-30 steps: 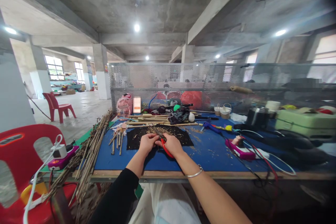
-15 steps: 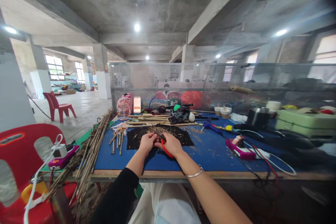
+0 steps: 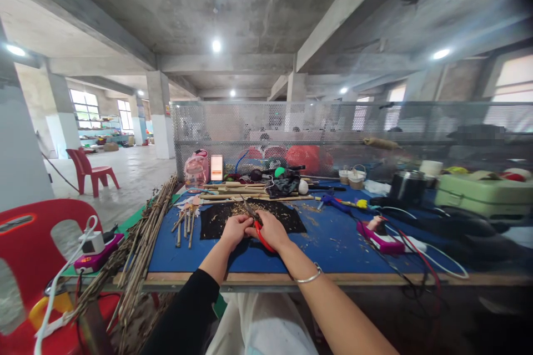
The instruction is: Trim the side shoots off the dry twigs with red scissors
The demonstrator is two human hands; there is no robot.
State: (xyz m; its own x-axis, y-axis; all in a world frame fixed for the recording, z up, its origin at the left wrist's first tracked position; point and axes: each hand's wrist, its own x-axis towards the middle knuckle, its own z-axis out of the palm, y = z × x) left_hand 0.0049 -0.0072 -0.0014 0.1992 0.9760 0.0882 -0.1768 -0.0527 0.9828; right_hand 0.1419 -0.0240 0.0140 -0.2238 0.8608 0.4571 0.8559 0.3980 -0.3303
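Observation:
My right hand (image 3: 270, 229) is closed around red-handled scissors (image 3: 263, 238), whose dark blades point up and away to the left. Beside it, almost touching, my left hand (image 3: 235, 231) has its fingers pinched together; whatever is in them is too small or hidden to name. Both hands are over the near edge of a black cloth (image 3: 212, 223) strewn with small pale plant scraps. Left of the cloth lie several short cut stalks (image 3: 185, 224). Behind it, longer pale sticks (image 3: 227, 193) lie across the blue table mat (image 3: 325, 252).
A bundle of long dry stalks (image 3: 144, 241) hangs over the table's left edge, near a purple power strip (image 3: 97, 252) and a red chair (image 3: 25, 249). On the right are another purple power strip (image 3: 381, 239), loose cables and a green case (image 3: 478, 191). A perforated metal screen (image 3: 233, 122) stands behind.
The scissor blades now point more steeply upward and stand out more clearly above the hands. The hands have otherwise hardly moved; the whole view has shifted slightly.

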